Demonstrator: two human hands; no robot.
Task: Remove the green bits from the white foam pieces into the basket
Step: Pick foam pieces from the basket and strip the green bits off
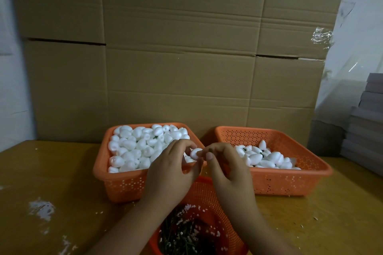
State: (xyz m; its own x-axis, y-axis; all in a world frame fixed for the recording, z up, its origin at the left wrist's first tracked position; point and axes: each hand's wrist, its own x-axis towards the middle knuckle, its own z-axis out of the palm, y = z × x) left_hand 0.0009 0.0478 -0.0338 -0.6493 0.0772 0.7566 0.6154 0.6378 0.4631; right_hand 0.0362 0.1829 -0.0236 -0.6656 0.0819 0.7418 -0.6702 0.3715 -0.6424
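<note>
My left hand point(172, 170) pinches a white egg-shaped foam piece point(195, 153) between thumb and fingers, above the gap between two orange baskets. My right hand point(226, 163) meets it from the right, fingertips pinched at the piece's end; whatever they hold is too small to make out. Below my wrists stands a round orange basket point(209, 194) holding green stems and white crumbs. The left orange basket point(99, 167) is heaped with plain white foam pieces. The right orange basket point(306, 163) holds fewer pieces, some with green bits showing.
Everything sits on a yellowish wooden table point(51, 182) scattered with white crumbs. A wall of cardboard boxes point(182, 47) stands close behind the baskets. Grey stacked sheets point(364, 126) rise at the right edge.
</note>
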